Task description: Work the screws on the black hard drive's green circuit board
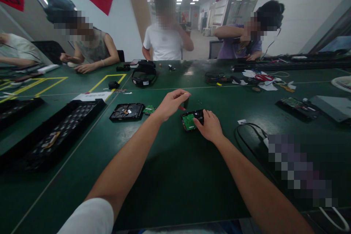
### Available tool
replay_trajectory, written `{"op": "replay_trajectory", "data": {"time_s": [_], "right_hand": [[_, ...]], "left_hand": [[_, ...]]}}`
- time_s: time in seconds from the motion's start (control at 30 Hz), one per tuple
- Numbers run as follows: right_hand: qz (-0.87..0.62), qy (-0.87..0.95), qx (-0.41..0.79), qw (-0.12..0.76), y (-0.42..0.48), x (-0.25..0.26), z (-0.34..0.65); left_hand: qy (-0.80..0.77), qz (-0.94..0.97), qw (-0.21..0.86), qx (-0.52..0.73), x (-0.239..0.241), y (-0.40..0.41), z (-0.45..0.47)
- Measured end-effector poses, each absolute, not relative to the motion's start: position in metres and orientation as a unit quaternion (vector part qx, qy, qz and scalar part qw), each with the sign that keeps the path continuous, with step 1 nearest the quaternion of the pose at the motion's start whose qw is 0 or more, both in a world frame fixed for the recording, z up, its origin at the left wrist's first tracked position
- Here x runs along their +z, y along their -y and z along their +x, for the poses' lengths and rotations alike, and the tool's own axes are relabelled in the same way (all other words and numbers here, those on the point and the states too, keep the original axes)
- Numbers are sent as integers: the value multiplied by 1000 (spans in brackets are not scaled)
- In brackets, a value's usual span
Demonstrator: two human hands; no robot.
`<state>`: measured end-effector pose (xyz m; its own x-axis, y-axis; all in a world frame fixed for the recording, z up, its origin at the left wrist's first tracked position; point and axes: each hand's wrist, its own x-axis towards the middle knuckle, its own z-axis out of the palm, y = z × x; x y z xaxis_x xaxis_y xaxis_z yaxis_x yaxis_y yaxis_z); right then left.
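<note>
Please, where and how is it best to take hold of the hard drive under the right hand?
Probably by the dark side edges of the hard drive, coming from the right, where the right hand already touches it. It lies flat with its green circuit board facing up, so pressing there seems unwise. The left hand is above its far left side.
</note>
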<state>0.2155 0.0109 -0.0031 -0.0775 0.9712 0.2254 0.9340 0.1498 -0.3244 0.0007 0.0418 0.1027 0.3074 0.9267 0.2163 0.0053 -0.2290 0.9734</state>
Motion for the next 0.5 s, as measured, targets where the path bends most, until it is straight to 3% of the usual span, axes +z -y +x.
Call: {"op": "replay_trajectory", "data": {"time_s": [0.2,0.5], "right_hand": [[-648,734,26,201,-9,-1,213],[-654,730,49,193,-11,-4,215]], "left_hand": [[-332,610,561,450,103,-42,1],[-404,615,449,507,97,-45,2]]}}
